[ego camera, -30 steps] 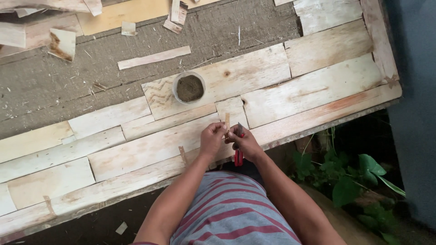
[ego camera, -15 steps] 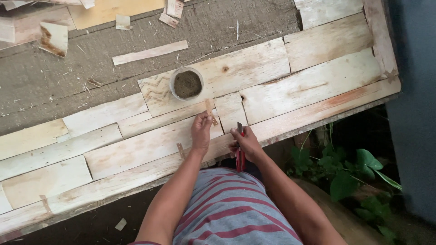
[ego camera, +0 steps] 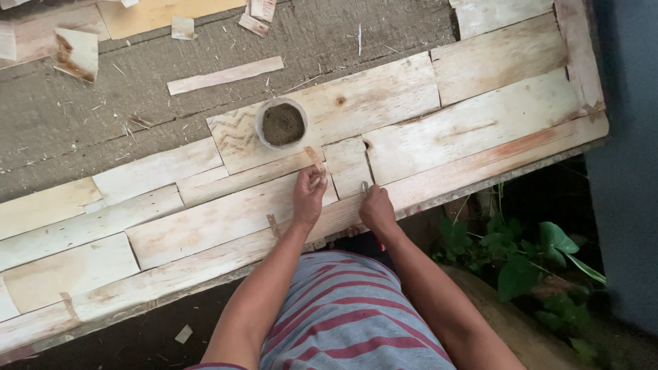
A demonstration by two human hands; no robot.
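So the left hand point(ego camera: 308, 200) is pinching a small thin wood sliver point(ego camera: 315, 159) between fingertips and thumb. The sliver stands tilted right over the seam where a few of the pale boards meet, just below the little round cup point(ego camera: 282, 124). Its lower end is tucked into the fingers and the upper end pokes up toward the cup without quite touching it, as far as I can tell.

The right hand point(ego camera: 375, 207) sits just beside the left, curled into a loose fist on the board surface, with a small grey metal tip point(ego camera: 364, 186) sticking out above the knuckles. It's clearly gripping some tool, but the hand covers most of it, so I can't tell what kind it is. There's a bit of red just under the wrist, at the panel's edge.

Both hands rest on a patchwork panel of whitish wood boards point(ego camera: 480, 123) fitted edge to edge. The cup sits on one of those boards and is full of something dark brown and grainy-looking.

Beyond the panel is a rough grey floor point(ego camera: 82, 116) with wood offcuts point(ego camera: 225, 75) and chips scattered around. On the right, past the panel's end, some green leafy plants point(ego camera: 541, 253) grow. The person wears a grey shirt with red stripes point(ego camera: 343, 322).
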